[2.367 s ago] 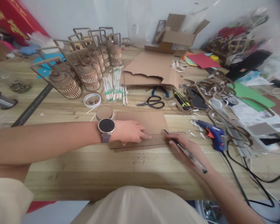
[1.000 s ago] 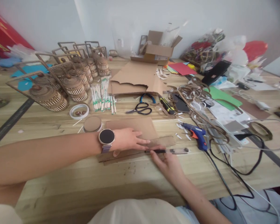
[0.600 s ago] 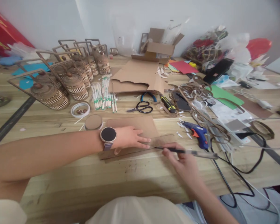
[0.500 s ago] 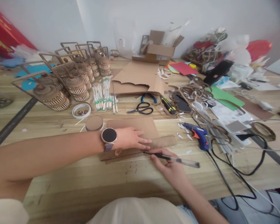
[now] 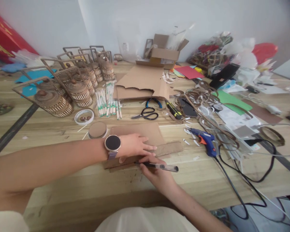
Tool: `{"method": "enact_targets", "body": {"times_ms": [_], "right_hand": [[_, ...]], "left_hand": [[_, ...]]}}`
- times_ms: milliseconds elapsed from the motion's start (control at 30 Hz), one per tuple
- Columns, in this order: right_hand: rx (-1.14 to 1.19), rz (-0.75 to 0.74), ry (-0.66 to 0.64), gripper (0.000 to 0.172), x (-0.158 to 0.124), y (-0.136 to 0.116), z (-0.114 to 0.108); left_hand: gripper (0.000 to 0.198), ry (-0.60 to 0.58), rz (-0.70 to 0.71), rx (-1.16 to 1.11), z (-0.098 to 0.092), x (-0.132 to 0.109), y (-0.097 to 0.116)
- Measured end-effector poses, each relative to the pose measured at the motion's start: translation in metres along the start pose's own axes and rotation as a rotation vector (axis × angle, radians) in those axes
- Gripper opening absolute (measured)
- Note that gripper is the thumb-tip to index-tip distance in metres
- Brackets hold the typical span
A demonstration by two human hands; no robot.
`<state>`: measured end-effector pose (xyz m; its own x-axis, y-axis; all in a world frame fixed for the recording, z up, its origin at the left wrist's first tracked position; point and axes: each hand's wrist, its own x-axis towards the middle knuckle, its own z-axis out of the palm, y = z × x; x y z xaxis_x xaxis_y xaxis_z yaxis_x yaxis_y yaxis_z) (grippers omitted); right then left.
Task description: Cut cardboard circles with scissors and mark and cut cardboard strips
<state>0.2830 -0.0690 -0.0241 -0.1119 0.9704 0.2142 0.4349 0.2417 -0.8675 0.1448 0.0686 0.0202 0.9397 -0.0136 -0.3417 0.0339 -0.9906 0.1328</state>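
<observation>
The scissors (image 5: 142,113) lie on the table (image 5: 62,201), and the sheet (image 5: 145,129), a flat piece of brown cardboard, sits just nearer the person than they do. A narrow cardboard strip (image 5: 171,149) lies across the sheet's near part, its free end jutting out to the right of the scissors. The left hand (image 5: 135,145), nearer than the scissors, grasps nothing; it rests palm down over the cardboard, fingers spread, and a watch (image 5: 112,142) circles its wrist. Nearer again than the scissors, the right hand (image 5: 157,175) grips the pen (image 5: 169,168) between thumb and fingers, the pen tilted low, its tip at the cardboard's near edge and its back end pointing right. Left of the scissors are packeted sticks (image 5: 107,101); farther left and a little nearer are a tape roll (image 5: 77,119) and a round disc (image 5: 98,129). Lidded baskets (image 5: 79,91) with tall handles stand left of the scissors and beyond. Just behind the scissors are blue pliers (image 5: 160,103), with a yellow cutter (image 5: 173,109) and a phone (image 5: 188,108) to their right. A blue glue gun (image 5: 205,137) lies right of the scissors and nearer.
</observation>
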Motion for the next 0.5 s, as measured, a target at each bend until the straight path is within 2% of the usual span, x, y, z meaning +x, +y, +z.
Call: {"method": "enact_targets", "body": {"times_ms": [67,133,200,333,400,433,500], "right_hand": [[0.009,0.002,-0.001,0.012,0.000,0.002,-0.005],[-0.031,0.037,0.007,0.014,-0.001,0.005,-0.020],[-0.132,0.100,0.050,0.015,-0.005,0.011,-0.045],[-0.322,0.224,0.235,0.016,-0.015,0.027,-0.108],[-0.389,0.217,0.257,0.020,-0.016,0.036,-0.131],[-0.413,0.186,0.234,0.022,-0.014,0.040,-0.138],[-0.454,0.076,0.092,0.024,-0.006,0.047,-0.144]], "left_hand": [[0.126,-0.014,0.001,0.023,0.000,0.000,0.000],[0.126,-0.043,0.007,0.039,0.000,-0.001,0.000],[0.131,-0.057,0.012,0.036,0.001,-0.002,-0.001],[0.139,-0.022,0.011,-0.003,0.004,-0.002,-0.003],[0.140,-0.029,0.012,-0.012,0.003,-0.002,-0.004],[0.140,-0.039,0.012,-0.016,0.003,-0.001,-0.004],[0.142,-0.058,-0.001,-0.030,0.000,0.000,-0.002]]}}
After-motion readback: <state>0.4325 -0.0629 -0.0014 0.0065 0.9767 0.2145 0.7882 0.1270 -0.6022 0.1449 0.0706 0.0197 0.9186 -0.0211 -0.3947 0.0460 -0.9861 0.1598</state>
